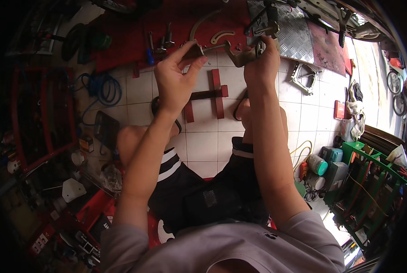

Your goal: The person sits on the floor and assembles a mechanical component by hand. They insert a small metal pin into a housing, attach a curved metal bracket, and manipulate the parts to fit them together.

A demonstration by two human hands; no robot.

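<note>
The largest item noted is the white tiled floor [203, 150], running under and around the seated person's legs; ahead of the person lies a red work platform [130, 32]; a green rack [369, 157] stands at the right, and a silver tread plate [296, 38] covers part of the platform's right side; a red metal stand [217, 93] with a dark crossbar sits on the tiles between the feet; a blue hose [105, 91] lies coiled at the left; the right hand [263, 63] has its fingers closed around one end of a bent metal lever [234, 55], held up near the platform's front edge; the left hand [178, 75] has thumb and forefinger nearly together, gripping a small metal piece [199, 49] at the lever's thin end; whether the two are joined cannot be told; a curved slotted plate [219, 35] and a blue-handled tool [149, 57] rest on the platform beyond.
</note>
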